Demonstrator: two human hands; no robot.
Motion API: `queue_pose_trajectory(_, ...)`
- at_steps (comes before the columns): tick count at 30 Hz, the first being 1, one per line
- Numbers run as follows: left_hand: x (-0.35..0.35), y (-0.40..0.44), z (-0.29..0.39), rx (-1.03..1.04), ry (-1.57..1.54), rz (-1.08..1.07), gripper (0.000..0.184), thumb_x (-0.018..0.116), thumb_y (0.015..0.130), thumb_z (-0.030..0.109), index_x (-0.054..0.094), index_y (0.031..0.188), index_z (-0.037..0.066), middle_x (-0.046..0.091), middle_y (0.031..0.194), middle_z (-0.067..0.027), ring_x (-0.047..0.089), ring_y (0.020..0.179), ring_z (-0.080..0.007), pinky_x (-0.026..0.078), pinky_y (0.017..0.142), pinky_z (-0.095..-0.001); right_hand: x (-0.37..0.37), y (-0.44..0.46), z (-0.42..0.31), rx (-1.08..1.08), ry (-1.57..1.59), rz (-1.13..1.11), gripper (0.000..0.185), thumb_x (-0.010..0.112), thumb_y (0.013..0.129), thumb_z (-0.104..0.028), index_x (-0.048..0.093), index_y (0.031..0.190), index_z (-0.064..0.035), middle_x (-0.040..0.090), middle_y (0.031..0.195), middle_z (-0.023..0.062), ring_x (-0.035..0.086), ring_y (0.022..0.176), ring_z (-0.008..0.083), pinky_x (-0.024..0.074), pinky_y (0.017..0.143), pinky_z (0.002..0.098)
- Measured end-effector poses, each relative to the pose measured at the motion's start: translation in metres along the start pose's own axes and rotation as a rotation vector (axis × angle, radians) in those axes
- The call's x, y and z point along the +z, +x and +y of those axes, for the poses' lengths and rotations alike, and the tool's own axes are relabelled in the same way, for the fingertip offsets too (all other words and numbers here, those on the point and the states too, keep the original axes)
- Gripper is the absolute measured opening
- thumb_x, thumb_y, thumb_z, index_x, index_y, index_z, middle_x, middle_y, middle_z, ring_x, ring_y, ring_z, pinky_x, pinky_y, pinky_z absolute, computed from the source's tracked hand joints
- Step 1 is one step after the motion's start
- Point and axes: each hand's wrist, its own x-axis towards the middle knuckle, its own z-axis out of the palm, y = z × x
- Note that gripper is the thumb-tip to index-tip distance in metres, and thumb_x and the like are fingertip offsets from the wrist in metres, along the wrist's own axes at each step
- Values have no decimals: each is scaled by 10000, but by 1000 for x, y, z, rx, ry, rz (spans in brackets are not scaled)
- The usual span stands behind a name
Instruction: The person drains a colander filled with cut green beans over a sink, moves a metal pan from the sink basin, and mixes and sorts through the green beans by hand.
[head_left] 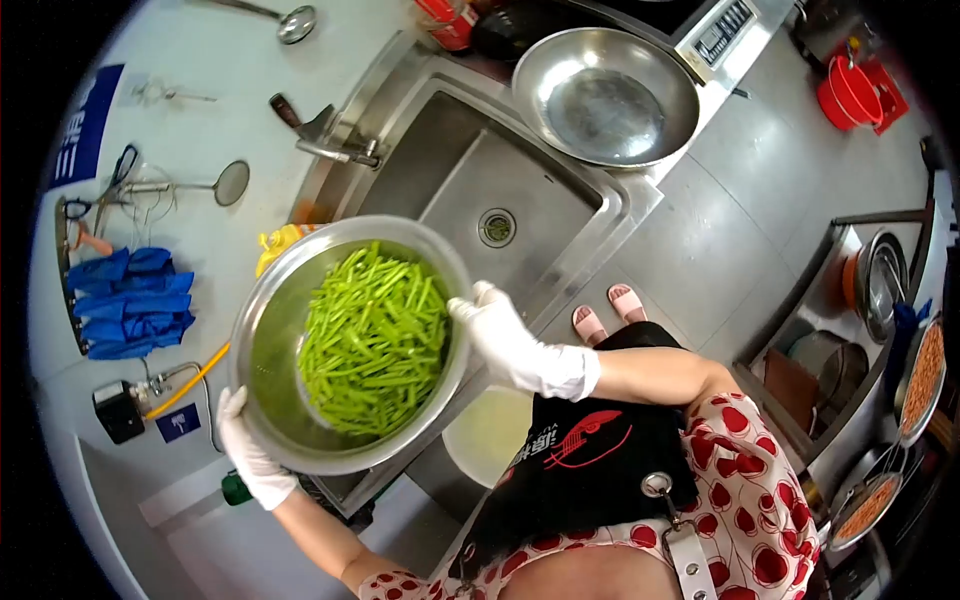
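Note:
A large metal basin hangs tilted over the near-left part of the sink, held between my two white-gloved hands. Inside lies a heap of cut green vegetable stalks. My left hand is closed on the rim at the lower left, fingers on the outer side. At the opposite side, my right hand grips the rim, its fingertips near the edge. Behind the basin is the steel sink, with a drain holding some green bits. The basin hides part of the sink.
A wide steel pan sits at the sink's far right corner, beside a stove panel. A faucet juts over the sink. Below the basin is a pale round container. Pans of brown food stand on the right; red buckets are on the floor.

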Motion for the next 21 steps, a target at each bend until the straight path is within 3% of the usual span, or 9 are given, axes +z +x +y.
queue_pose_trajectory(5,4,-10,42,14,-31,-85,267,538,838,186,559,1063,42,611,1006,-77,587,895,-199,460,830,-324,18,-26,1,138,-15,-111,189,518,937,-140,497,1053,8,581,829,56,520,638,109,441,529,261)
queue_pose_trajectory(6,4,-10,46,24,-16,-101,266,538,840,186,559,1062,41,611,1004,-77,586,889,-199,461,827,-325,18,-30,-9,217,26,-151,272,488,938,-73,448,1162,77,586,1071,173,548,968,205,438,866,298)
queue_pose_trajectory(21,-9,8,52,43,89,-154,276,524,849,202,554,1064,31,594,1009,-68,564,906,-183,444,825,-318,30,-28,21,259,115,-120,283,477,934,-68,470,1193,47,599,1071,146,558,961,192,438,866,299)
